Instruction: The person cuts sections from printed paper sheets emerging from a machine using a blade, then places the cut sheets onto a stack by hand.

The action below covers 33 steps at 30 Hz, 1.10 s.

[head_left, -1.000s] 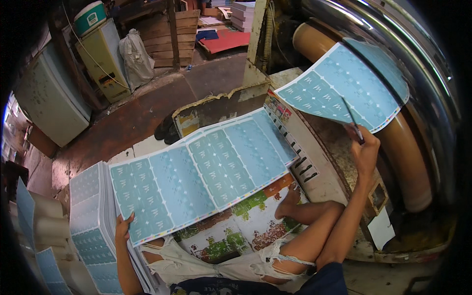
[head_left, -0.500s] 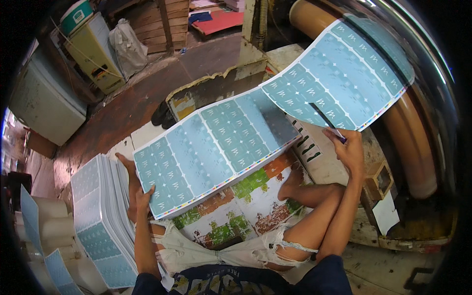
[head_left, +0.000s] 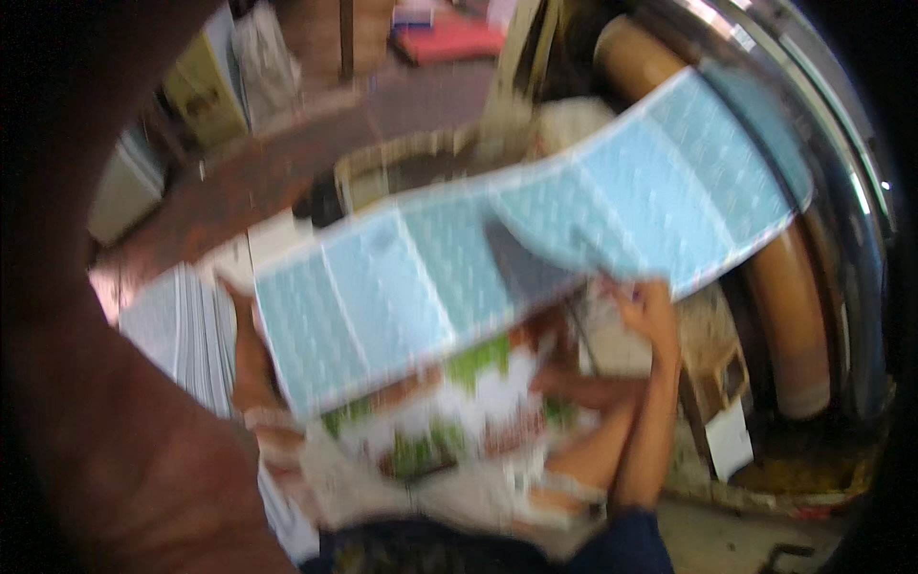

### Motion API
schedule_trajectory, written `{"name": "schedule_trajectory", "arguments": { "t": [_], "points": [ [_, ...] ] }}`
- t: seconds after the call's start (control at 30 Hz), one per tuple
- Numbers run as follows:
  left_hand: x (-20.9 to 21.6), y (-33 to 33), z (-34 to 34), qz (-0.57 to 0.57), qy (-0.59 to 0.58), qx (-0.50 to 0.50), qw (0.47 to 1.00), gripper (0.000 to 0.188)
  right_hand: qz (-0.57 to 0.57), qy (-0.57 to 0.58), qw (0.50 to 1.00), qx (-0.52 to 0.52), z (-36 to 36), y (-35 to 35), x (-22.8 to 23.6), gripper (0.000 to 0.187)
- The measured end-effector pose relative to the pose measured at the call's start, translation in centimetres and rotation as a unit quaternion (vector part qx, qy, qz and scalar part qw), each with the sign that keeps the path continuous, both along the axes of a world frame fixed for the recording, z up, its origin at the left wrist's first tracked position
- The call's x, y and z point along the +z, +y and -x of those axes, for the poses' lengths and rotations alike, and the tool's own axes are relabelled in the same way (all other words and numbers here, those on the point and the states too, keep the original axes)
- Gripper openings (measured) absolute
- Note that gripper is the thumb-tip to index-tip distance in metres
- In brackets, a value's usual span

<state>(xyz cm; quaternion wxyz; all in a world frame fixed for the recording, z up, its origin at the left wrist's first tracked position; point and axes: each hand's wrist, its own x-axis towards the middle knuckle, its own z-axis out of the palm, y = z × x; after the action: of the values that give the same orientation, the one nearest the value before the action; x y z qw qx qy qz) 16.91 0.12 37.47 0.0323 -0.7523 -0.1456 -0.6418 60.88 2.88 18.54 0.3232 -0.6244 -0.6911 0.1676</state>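
Note:
My right hand (head_left: 647, 308) is closed around a slim dark tool (head_left: 593, 251), blurred by motion; its kind does not show. The tool's tip lies at the curved near edge of a blue-green printed sheet (head_left: 660, 182) that hangs from the machine's roller. Beneath it, more such printed sheets (head_left: 354, 306) lie stacked across in front of my legs, with a dark shadow under the hanging one. My left hand or arm (head_left: 143, 430) looms very close to the camera and fills the left side, smeared; its fingers cannot be made out.
Brown rollers (head_left: 789, 316) and a shiny metal cylinder (head_left: 865, 287) curve along the right. A small wooden box (head_left: 717, 373) stands below them. Another pile of sheets (head_left: 182, 320) is at the left. A red sheet (head_left: 449, 40) lies at the back.
My left hand has left the stack's left corner and risen close to the camera. My right hand has shifted slightly left and down with the tool. The view has tilted and blurred.

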Motion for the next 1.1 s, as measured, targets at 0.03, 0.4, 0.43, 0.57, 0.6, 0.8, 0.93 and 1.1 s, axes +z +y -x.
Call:
{"name": "schedule_trajectory", "arguments": {
  "t": [0.03,0.4,0.43,0.57,0.6,0.8,0.93,1.1],
  "points": [
    [4.1,0.0,3.1,-0.001,0.019,0.032,0.999,0.081,0.029,0.027,0.999,0.023,3.2,-1.8,2.5,0.025],
    [26.5,5.0,18.8,0.033,0.097,0.196,0.975,0.075,0.163,-0.001,0.987,-0.001,11.8,-3.1,31.3,0.015],
    [23.4,4.1,18.2,0.022,0.101,0.188,0.977,0.075,0.161,-0.026,0.986,0.024,11.8,-3.5,25.9,0.019],
    [6.4,6.3,12.8,0.021,0.078,0.108,0.991,0.074,0.181,-0.066,0.976,0.098,11.6,-0.1,7.9,0.021],
    [5.4,6.7,9.3,0.025,0.073,0.104,0.992,0.073,0.234,-0.036,0.966,0.109,9.5,2.2,7.3,0.02],
    [-8.9,10.2,-18.5,0.266,-0.143,0.019,0.953,0.072,0.081,-0.02,0.977,0.197,-10.3,3.6,-1.6,0.027],
    [-28.8,6.3,-32.8,0.725,-0.329,-0.095,0.597,0.068,0.137,-0.104,0.98,0.095,-16.0,-2.6,-0.9,0.034],
    [-31.7,2.9,-46.3,0.754,-0.395,-0.345,0.395,0.052,0.09,-0.145,0.976,0.133,-19.8,-12.2,-4.2,0.052]
  ]
}}
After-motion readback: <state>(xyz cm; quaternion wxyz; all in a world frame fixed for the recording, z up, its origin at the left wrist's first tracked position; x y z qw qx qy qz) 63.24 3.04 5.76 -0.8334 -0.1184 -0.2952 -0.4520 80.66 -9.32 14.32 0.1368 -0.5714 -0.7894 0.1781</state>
